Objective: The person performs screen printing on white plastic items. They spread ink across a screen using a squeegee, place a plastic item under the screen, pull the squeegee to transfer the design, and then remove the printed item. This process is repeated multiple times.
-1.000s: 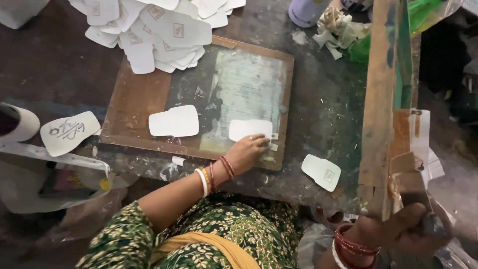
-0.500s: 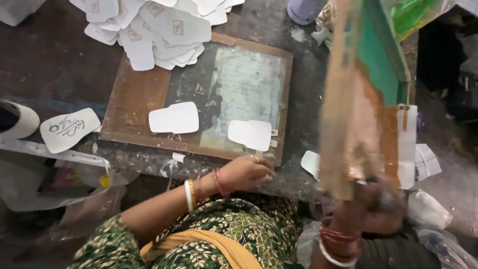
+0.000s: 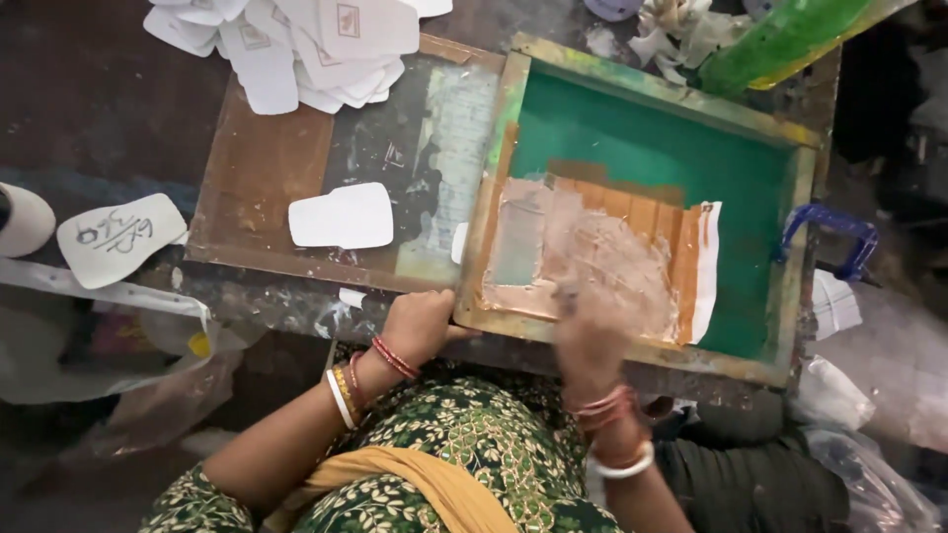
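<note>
A wooden screen-printing frame (image 3: 632, 84) with green mesh and taped orange patches lies flat over the right half of a brown board (image 3: 257, 168). My left hand (image 3: 420, 321) curls around the frame's near left corner. My right hand (image 3: 588, 336), blurred by motion, is over the mesh just inside the frame's near edge; whether it holds anything is unclear. One white card (image 3: 341, 215) lies bare on the board left of the frame. The edge of another white card (image 3: 459, 242) peeks out from under the frame.
A pile of white cards (image 3: 306, 39) covers the board's far left corner. A marked card (image 3: 118, 237) and a white rounded object (image 3: 20, 222) lie at the left. A blue clamp (image 3: 834, 242) sits at the frame's right side. Plastic bags (image 3: 869, 395) lie at the right.
The frame, held upright on its right side a second ago, has swung down flat onto the board, covering the second card. My left hand moved from that card to the frame's corner.
</note>
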